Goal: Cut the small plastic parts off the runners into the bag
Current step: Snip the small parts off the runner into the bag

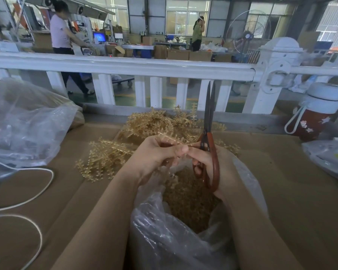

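While both hands meet over the bag, left hand (156,152) pinches a tan plastic runner strip (169,137); right hand (205,162) grips red-handled steel scissors (209,133), blades together, pointing to 12 o'clock.
Clear plastic bag (164,230) of tan cut parts (189,201) sits directly below; loose runner pile (154,123) at 11 o'clock on brown cardboard (291,182); white-lidded red bottle (318,110) at 2 o'clock.
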{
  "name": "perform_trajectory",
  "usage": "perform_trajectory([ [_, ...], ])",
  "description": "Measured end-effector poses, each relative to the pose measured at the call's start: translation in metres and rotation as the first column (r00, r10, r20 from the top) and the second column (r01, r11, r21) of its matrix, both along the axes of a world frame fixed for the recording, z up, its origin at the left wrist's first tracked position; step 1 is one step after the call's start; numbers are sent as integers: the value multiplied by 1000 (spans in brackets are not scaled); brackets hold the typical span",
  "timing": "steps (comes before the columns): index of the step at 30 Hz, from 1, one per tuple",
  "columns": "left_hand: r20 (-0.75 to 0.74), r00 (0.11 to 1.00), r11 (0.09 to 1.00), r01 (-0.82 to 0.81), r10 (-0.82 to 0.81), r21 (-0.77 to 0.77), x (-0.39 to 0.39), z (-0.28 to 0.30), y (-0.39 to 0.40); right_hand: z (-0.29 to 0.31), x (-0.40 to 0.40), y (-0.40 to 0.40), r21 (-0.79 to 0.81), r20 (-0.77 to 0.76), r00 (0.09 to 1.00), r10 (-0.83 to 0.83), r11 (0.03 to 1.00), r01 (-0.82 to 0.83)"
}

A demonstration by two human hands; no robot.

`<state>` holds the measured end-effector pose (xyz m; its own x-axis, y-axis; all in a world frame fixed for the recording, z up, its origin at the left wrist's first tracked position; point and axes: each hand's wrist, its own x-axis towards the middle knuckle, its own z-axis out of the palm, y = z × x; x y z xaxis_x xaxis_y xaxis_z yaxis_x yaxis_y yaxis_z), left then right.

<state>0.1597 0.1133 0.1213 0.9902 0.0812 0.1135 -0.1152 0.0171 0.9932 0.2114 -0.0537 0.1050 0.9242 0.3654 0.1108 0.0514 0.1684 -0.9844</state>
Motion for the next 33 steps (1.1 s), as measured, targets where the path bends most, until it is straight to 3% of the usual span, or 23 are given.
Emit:
perform_trajectory([
  [4,31,999,997,-6,4,79,0,-1,2,-1,2,1,13,-42,999,12,1000,-11],
  [11,23,999,996,-45,46,-71,1,-2,-1,-1,0,-1,5,-37,999,27,1000,-27],
  [20,88,992,995,-81,85,-53,0,2,0,6,-5,-3,-40,70,997,11,999,-9],
  [26,64,989,988,-128,133,-82,-5,5,5,6,-3,0,-272,313,944,-104,942,194],
  [30,95,987,984,-119,132,-132,-9,7,15,-1,-1,-6,-492,506,862,-26,812,313],
  [33,152,981,992,-122,122,-9,-11,8,24,-5,0,-9,-607,556,826,90,723,330],
])
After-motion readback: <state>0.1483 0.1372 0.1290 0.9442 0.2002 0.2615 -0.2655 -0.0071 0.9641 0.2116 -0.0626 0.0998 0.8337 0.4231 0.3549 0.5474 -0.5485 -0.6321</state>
